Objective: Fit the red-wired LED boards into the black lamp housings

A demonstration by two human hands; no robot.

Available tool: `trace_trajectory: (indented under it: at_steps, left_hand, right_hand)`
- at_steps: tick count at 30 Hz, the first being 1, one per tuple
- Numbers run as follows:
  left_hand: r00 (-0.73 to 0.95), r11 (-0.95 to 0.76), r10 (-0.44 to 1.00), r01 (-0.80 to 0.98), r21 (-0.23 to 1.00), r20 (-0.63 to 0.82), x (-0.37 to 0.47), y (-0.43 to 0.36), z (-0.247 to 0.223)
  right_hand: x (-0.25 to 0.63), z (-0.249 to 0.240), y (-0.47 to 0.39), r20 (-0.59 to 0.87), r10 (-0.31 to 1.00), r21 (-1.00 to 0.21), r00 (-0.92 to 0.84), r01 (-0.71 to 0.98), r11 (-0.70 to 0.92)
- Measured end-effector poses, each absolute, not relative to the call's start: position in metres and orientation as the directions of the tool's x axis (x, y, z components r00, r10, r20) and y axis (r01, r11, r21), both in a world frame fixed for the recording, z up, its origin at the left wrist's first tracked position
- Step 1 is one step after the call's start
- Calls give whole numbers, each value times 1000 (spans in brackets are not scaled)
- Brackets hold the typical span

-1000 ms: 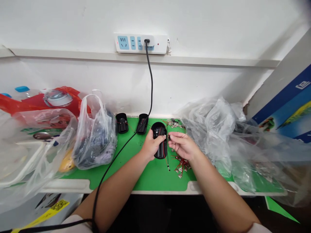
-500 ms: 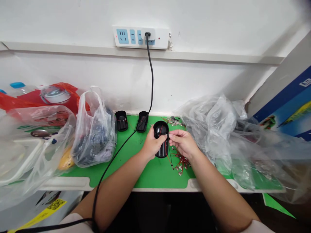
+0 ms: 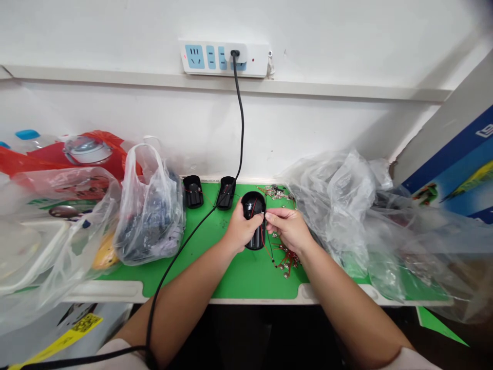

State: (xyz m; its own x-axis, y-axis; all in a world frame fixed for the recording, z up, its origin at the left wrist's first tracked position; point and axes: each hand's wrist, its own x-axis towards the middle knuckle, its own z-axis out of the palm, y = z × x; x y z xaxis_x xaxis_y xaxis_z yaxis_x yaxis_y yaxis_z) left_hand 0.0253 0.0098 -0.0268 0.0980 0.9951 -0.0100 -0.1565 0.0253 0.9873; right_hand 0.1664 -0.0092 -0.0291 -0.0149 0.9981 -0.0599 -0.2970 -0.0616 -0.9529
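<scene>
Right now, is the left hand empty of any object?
No, the left hand holds the black shell, with its thumb lying across the front.

The green tabletop (image 3: 231, 282) bears black casings (image 3: 193, 198) at eleven o'clock, bags (image 3: 150, 226) at nine and three, wired parts (image 3: 287, 262) at four.

The black casing (image 3: 256, 240) looks to me like smooth, glossy plastic. Beyond the casing, the power strip (image 3: 211, 71) is white plastic (the wall (image 3: 327, 126) around it nearly matt). Left of the casing, a wrinkled, filmy plastic bag (image 3: 148, 226); right of it, crumpled, shiny clear wrapping (image 3: 348, 198). Beneath it, the green tabletop (image 3: 231, 280) looks smooth and dull.
</scene>
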Motion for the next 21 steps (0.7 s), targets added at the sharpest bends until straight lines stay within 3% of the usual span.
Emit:
trace_trajectory:
  at_steps: [4, 9, 16, 21]
  left_hand:
    - [53, -2, 999, -178, 984, 12, 24, 13, -27]
    - [-6, -60, 998, -144, 988, 60, 23, 14, -25]
    - [-39, -101, 994, -83, 991, 98, 25, 9, -29]
    - [-21, -136, 990, -5, 991, 136, 26, 6, -30]
  right_hand:
    - [153, -27, -17, 122, 991, -990, 47, 82, 118]
    - [142, -30, -24, 451, 892, -820, 12, 400, 409]
    - [140, -42, -28, 531, 846, -670, -55, 584, 458]
    - [139, -46, -30, 507, 859, -621, -73, 660, 423]
